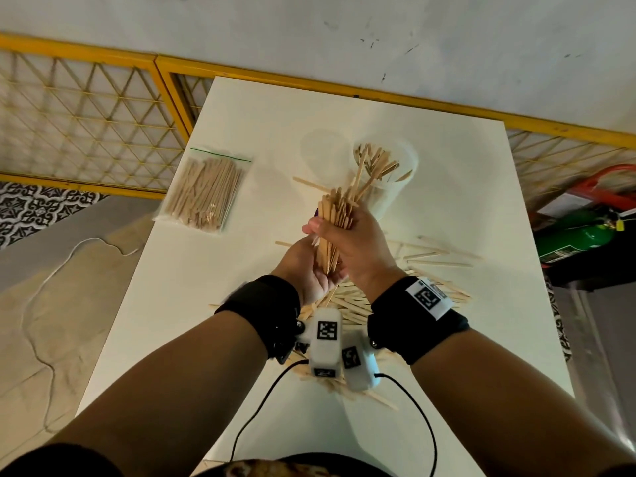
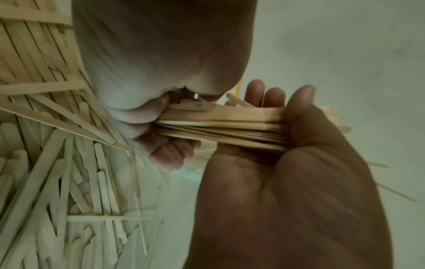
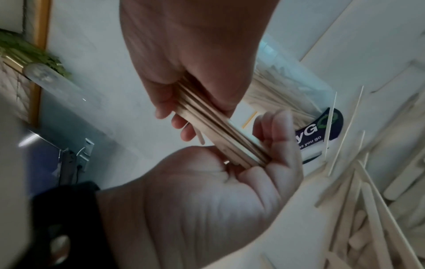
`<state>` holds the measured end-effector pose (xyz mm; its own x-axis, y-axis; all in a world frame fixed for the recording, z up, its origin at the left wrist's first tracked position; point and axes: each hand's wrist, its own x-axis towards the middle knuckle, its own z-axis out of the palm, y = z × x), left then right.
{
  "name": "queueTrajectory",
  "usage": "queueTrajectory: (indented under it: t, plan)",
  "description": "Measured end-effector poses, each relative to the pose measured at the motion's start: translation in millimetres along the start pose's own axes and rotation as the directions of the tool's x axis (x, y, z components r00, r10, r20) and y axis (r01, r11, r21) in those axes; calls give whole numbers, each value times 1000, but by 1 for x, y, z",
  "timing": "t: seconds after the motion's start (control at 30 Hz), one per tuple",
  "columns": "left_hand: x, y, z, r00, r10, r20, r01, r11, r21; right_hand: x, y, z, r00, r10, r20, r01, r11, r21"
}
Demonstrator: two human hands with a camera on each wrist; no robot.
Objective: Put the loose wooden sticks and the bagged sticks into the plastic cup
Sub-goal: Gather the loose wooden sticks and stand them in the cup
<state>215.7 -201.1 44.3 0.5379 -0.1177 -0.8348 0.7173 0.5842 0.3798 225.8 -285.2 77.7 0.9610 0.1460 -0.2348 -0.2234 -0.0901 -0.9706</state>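
Right hand (image 1: 354, 242) clenched round stick bundle (image 1: 335, 222), tips aimed at plastic cup (image 1: 389, 187) for loading | left hand (image 1: 306, 266) cupped under bundle ends, likely squaring them | loose sticks (image 1: 440, 259) scattered on table (image 1: 275, 132) | bagged sticks (image 1: 206, 191) left of cup, untouched | 2 hands share 1 bundle.

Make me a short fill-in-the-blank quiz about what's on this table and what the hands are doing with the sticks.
1. The right hand and left hand together grip a ____ of wooden sticks.
2. The plastic cup already holds some ____.
3. The bag of sticks lies on the white table, to the ____ of the cup.
4. The bag's zip strip is ____ in colour.

Missing words: bundle; sticks; left; green
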Motion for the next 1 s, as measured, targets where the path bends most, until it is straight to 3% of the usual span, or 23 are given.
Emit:
queueTrajectory:
  t: [0.2, 0.37, 0.47, 0.53, 0.57, 0.6, 0.63, 0.67, 0.7, 0.73, 0.8, 0.83, 0.9, 1.0]
  plan:
    - [7, -2, -5, 999, 42, -7, -42, 998, -40, 0, -2, -2, 999, 0, 32, -2, 998, 59]
    - [12, -1, -6, 998, 58, 29, -61, 991, 118, -1, 4, -3, 999, 23, 25, -20, 992, -121]
    - [16, -1, -16, 996, 76, 49, -87, 956, 280, 7, -19, -16, 994, -108, -11, 106, 989, -102]
    - [21, 2, -24, 976, 204, 79, -219, 901, 374, 23, -45, -30, 958, -258, -128, 249, 965, -83]
    - [27, 5, -28, 941, 327, 90, -330, 821, 466, 35, -59, -40, 921, -330, -208, 323, 944, -67]
    - [30, 10, -31, 877, 466, 117, -441, 684, 581, 47, -72, -49, 879, -384, -284, 388, 921, -47]
    - [35, 15, -32, 791, 595, 144, -502, 496, 709, 60, -83, -59, 843, -415, -343, 425, 904, -50]
    - [41, 19, -34, 674, 708, 210, -545, 285, 788, 73, -87, -66, 823, -419, -384, 428, 901, -68]
    - [48, 23, -38, 599, 747, 287, -528, 99, 844, 85, -87, -70, 823, -403, -399, 399, 912, -97]
    - [54, 26, -41, 607, 739, 292, -470, 38, 882, 96, -81, -73, 846, -366, -388, 343, 930, -131]
    - [68, 24, -48, 699, 673, 240, -354, 34, 935, 109, -61, -76, 917, -272, -291, 226, 957, -184]
    - [74, 21, -51, 725, 634, 270, -307, -54, 950, 110, -49, -80, 939, -255, -231, 207, 955, -212]
    - [82, 14, -52, 760, 541, 360, -277, -231, 933, 105, -31, -96, 931, -302, -206, 251, 938, -239]
    - [88, -2, -53, 802, 429, 417, -261, -375, 889, 87, -8, -134, 870, -327, -370, 210, 923, -323]
